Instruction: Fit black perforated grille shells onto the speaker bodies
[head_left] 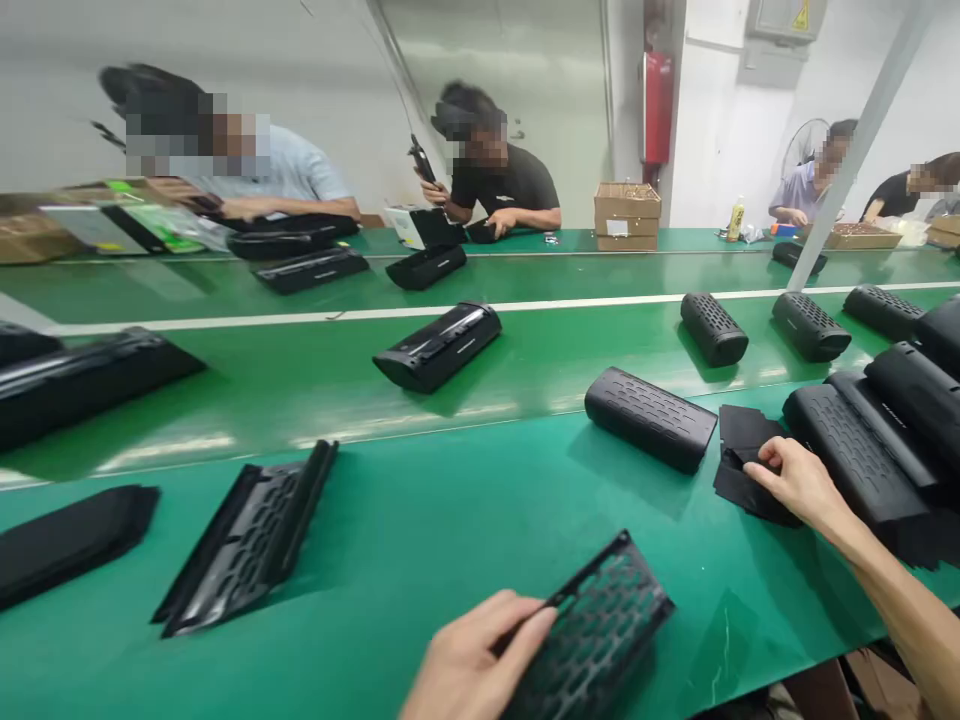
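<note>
My left hand (472,660) grips a black perforated grille panel (600,625) by its left edge, low at the front of the green bench (420,540). Out to the right, my right hand (799,482) rests its fingers on a small stack of thin black sheets (742,440). A black speaker body (649,418) with a dotted grille lies just left of that stack. To the right of my right hand is a pile of several more black speaker housings (885,440).
A stack of black grille frames (247,540) and a flat black pile (67,540) lie at the left. On the green conveyor (525,350) sit several black housings and speakers. Other people work across the line, beside cardboard boxes (626,215). A slanted metal post (855,150) stands at the right.
</note>
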